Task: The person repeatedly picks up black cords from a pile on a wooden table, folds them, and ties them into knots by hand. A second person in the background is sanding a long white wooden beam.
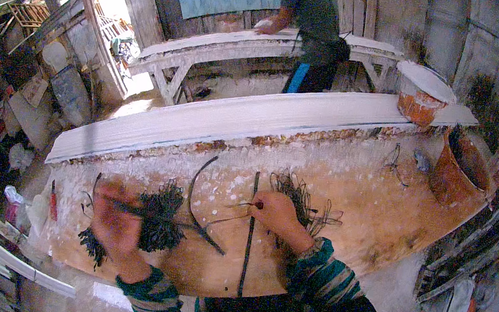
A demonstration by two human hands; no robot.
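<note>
My right hand (282,218) pinches a thin dark strand (227,220), whose ends stick out to the left. Just under that hand a straight dark rod (246,252) lies across the board. My left hand (117,220) is smeared by motion, so its grip is unclear; a dark strip (154,211) runs by its fingers. Beside it lies a bundle of short dark strips (160,223), with another clump (92,247) below the hand. A curved dark rod (193,196) rests between both hands. Behind my right hand is a tangle of thin dark loops (296,192).
The wooden work table (355,223) carries a long white-coated plank (236,118) along its far side. A white-smeared bucket (423,95) and an orange-brown bucket (464,165) stand at the right. A red-handled tool (54,201) lies left. Beyond, a person (311,26) leans over another bench (227,43).
</note>
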